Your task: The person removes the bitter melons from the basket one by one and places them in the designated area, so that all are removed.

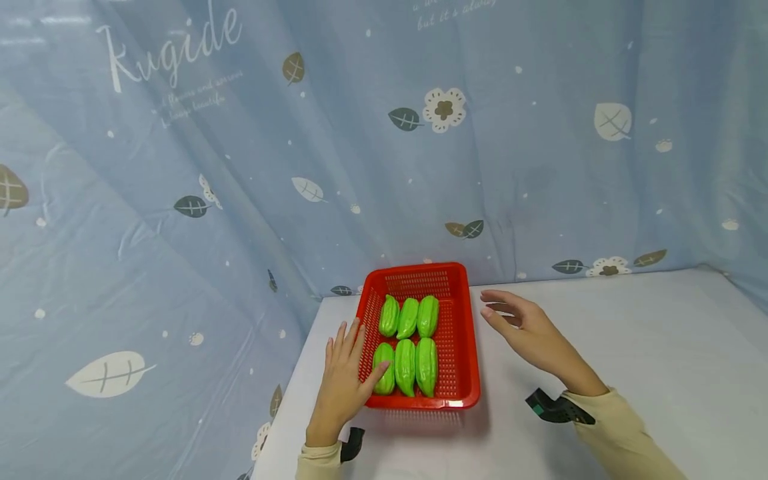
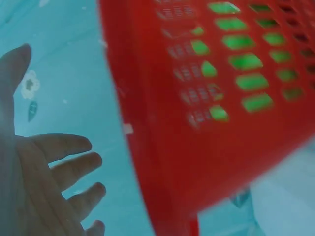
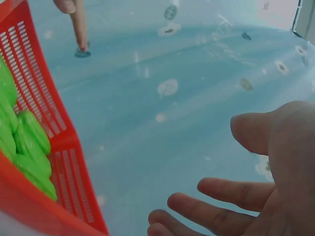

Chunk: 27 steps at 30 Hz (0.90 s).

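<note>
Left: the left hand [image 1: 342, 393], its fingers straight and spread, overlaps the basket's left rim in the head view; the left wrist view shows its fingertips apart from the wall. Centre: the red basket [image 1: 472, 360] stands on the white table [image 1: 600, 340], holding six ridged green pieces [image 1: 405, 368] in two rows. Right: the right hand [image 1: 531, 333], fingers loosely bent, grips nothing beside it. Good handling probably calls for even contact on both rims, thumbs clear of the pieces.
</note>
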Each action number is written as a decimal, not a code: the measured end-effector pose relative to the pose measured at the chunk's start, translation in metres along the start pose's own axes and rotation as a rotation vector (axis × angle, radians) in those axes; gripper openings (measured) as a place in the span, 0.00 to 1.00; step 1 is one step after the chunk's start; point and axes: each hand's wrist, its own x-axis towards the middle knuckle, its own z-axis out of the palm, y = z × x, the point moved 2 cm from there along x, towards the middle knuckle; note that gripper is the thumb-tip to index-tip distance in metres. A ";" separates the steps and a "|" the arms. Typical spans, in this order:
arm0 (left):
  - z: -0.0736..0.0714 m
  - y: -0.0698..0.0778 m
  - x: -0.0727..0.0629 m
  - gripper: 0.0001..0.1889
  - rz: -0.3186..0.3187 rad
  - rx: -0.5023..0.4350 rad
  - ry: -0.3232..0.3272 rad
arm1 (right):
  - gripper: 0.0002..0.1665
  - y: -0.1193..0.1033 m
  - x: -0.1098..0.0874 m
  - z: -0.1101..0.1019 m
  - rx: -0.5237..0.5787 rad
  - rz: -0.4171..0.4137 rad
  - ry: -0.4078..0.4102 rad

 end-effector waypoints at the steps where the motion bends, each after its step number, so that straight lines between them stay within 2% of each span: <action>1: 0.000 -0.004 -0.002 0.44 -0.003 0.003 -0.005 | 0.31 -0.001 0.002 0.002 0.007 -0.004 -0.004; 7: 0.009 -0.025 -0.010 0.45 -0.026 0.017 -0.034 | 0.31 -0.008 0.013 0.014 0.054 -0.022 -0.024; 12: 0.020 -0.037 -0.015 0.46 -0.080 -0.015 -0.110 | 0.32 -0.012 0.022 0.022 0.059 -0.035 -0.046; 17: 0.025 -0.041 -0.016 0.49 -0.134 -0.049 -0.195 | 0.34 -0.011 0.029 0.031 0.056 -0.012 -0.074; 23: 0.026 -0.043 -0.017 0.49 -0.131 -0.048 -0.218 | 0.34 -0.010 0.040 0.044 0.045 -0.010 -0.101; 27: 0.028 -0.045 -0.020 0.51 -0.157 -0.061 -0.245 | 0.35 -0.009 0.049 0.053 0.024 0.015 -0.126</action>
